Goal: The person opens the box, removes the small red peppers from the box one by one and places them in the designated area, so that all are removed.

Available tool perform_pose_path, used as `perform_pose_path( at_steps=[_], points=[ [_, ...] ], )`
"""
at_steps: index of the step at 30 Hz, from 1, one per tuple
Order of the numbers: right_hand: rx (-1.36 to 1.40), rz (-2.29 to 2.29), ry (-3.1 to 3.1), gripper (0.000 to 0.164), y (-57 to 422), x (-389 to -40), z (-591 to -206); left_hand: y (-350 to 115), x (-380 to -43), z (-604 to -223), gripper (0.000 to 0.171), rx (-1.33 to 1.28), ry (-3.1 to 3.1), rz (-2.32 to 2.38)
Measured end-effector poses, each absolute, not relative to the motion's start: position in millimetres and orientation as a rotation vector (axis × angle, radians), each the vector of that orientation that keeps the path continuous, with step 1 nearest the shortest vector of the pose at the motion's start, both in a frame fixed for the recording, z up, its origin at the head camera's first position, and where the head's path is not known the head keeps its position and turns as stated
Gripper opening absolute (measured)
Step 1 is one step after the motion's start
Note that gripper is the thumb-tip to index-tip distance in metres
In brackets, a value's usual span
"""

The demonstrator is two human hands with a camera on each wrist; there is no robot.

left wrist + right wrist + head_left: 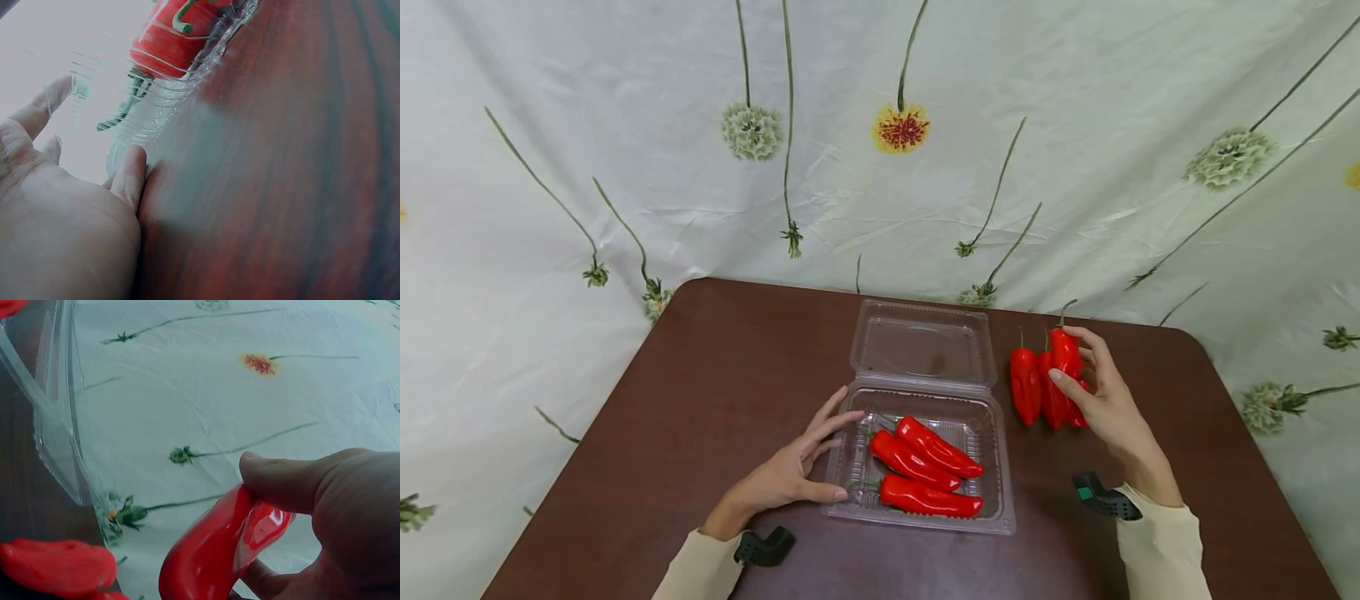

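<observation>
A clear plastic clamshell container point(1007, 492) lies with its lid folded back. Three glossy red peppers with green stems, one of them the front pepper point(928, 497), lie inside it. My left hand point(786, 475) rests at the container's left side, fingers spread, thumb by the front left corner. Through the clear wall, the left wrist view shows a pepper point(165, 47). My right hand point(1112, 408) pinches a red pepper point(1063, 350) between thumb and fingers, its stem pointing up. In the right wrist view that pepper point(206, 556) hides some fingertips.
More red peppers, such as the leftmost one point(1025, 387), lie right of the container, partly behind the held one. The container's lid point(925, 333) lies toward the back edge of the dark brown table point(737, 358). A flower-patterned cloth point(850, 192) hangs behind.
</observation>
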State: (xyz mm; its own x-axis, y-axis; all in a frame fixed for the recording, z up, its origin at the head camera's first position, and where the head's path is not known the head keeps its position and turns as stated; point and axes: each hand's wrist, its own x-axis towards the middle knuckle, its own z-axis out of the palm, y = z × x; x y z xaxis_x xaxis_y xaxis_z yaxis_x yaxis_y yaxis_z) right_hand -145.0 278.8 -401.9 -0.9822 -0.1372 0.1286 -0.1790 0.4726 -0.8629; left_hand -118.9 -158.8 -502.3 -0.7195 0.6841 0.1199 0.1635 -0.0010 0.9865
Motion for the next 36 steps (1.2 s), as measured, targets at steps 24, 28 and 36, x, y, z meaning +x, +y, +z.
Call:
perform_pose_path(
  at_steps=[24,28,36],
  points=[
    [0.012,1.268,-2.635,0.047,342.5,-158.0,-432.3,-159.1,-120.2,-504.2,0.091,0.886,1.898,1.771],
    [0.049,1.303,-2.653,0.046,346.0,-159.5,-434.3,-159.1,-120.8,-504.0,0.090,0.883,1.897,1.772],
    [0.006,1.377,-2.697,0.048,352.2,-160.6,-442.2,-159.2,-120.2,-504.7,0.090,0.897,1.885,1.782]
  ],
)
